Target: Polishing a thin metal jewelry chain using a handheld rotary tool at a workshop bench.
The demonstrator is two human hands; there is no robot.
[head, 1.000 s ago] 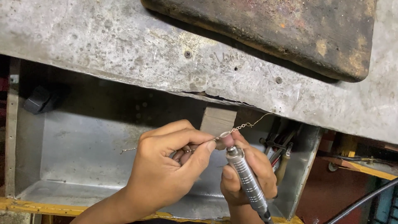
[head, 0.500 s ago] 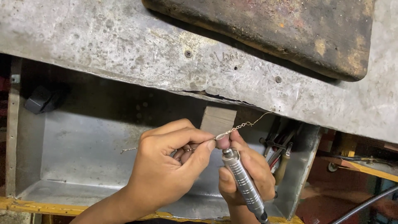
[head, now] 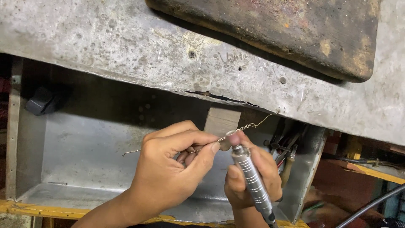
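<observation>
My left hand (head: 173, 169) pinches a thin silver chain (head: 244, 126) between thumb and forefinger, and the chain runs out to both sides of the fingers. My right hand (head: 253, 173) grips a ribbed metal rotary handpiece (head: 251, 181) like a pen. Its tip points up and meets the chain just right of my left fingertips. Behind the tip a small wooden block (head: 221, 120) sticks out from under the bench edge. Both hands hover over an open metal drawer tray (head: 84, 152).
A scratched grey metal bench top (head: 126, 50) spans the upper view, with a dark worn block (head: 274, 29) lying on it. Several hand tools (head: 284, 152) stand in the tray's right corner. A dark object (head: 40, 101) sits at the tray's left. A black cable (head: 371, 204) runs at lower right.
The handpiece tip has crept slightly left along the chain toward my left fingertips. My left hand has kept its pinch and barely moved.
</observation>
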